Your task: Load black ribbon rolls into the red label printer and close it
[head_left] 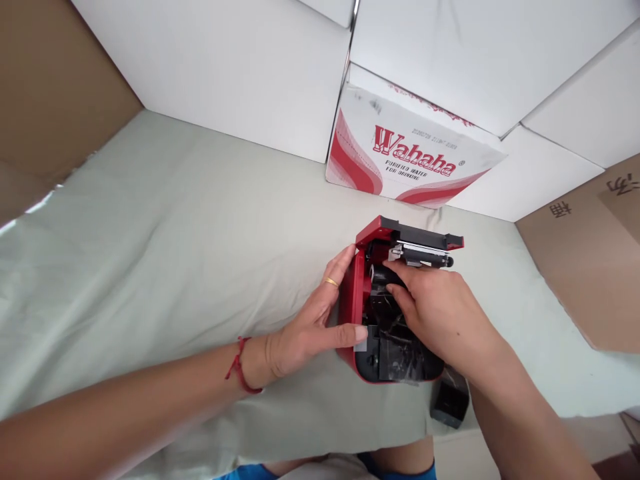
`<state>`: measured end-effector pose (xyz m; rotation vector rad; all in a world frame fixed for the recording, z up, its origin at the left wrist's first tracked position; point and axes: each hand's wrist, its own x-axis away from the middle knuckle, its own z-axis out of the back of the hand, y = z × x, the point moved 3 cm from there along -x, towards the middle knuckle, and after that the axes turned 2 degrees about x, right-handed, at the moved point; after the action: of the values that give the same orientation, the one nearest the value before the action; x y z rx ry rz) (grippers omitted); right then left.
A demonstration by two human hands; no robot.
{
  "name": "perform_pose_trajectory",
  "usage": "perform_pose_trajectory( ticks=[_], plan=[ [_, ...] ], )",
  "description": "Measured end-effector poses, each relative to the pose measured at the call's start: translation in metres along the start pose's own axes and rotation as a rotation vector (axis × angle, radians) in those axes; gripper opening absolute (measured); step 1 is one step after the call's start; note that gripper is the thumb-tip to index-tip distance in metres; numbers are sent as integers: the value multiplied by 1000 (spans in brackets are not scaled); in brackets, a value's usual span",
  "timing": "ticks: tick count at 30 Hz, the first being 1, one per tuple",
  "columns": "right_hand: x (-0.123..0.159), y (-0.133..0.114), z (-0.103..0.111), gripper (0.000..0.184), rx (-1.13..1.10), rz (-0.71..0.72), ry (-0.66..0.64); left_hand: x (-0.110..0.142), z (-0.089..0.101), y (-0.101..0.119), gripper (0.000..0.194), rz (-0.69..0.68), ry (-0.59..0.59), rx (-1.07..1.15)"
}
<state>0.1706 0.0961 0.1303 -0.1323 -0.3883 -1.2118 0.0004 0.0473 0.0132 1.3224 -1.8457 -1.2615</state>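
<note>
A small red and black printer-like device (356,293) lies on the pale cloth with its lid (425,239) swung open at the far end. My left hand (310,327) grips its left red side, thumb on the near corner, a gold ring on one finger and a red string on the wrist. My right hand (440,310) reaches into the open black compartment, fingers curled inside; what they touch or hold is hidden.
A white carton printed "Wahaha" (400,160) stands just behind the device, among white boxes (240,60). Brown cardboard (585,267) lies at the right and far left. A small black part (450,400) rests near the table's front edge.
</note>
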Motion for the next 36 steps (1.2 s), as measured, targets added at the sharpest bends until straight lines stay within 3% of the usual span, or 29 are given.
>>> perform_pose_trajectory(
  ticks=[4,6,9,10,12,14,16,18,22,26,29,32,36],
  plan=[
    [0,3,-12,48,10,-32,-105,0,0,1,117,4,-23,-8],
    [14,5,-9,49,-34,59,-3,0,1,0,119,-6,-21,-19],
    [47,9,10,38,-207,326,364,-1,3,-1,120,-26,-26,-46],
    [57,13,17,32,-250,351,516,-2,3,-1,119,-33,-32,-57],
    [67,24,27,30,-246,271,794,-2,3,-2,117,-31,-45,-76],
    [63,32,27,42,-160,198,954,-1,3,-2,116,-17,-39,-91],
    [50,34,19,52,-114,249,927,1,3,-1,117,-13,-16,-121],
    [42,35,8,50,-141,317,845,3,5,0,118,-46,3,-185],
    [57,34,-8,40,-259,372,814,7,6,10,111,-277,-6,-419],
    [78,30,-20,36,-295,434,729,8,6,20,79,-536,30,-653],
    [82,25,-31,31,-284,445,726,6,5,22,47,-646,44,-731],
    [83,21,-44,30,-301,439,757,5,6,23,38,-683,54,-797],
    [84,20,-52,32,-307,435,770,4,8,24,37,-623,-4,-830]
  ],
)
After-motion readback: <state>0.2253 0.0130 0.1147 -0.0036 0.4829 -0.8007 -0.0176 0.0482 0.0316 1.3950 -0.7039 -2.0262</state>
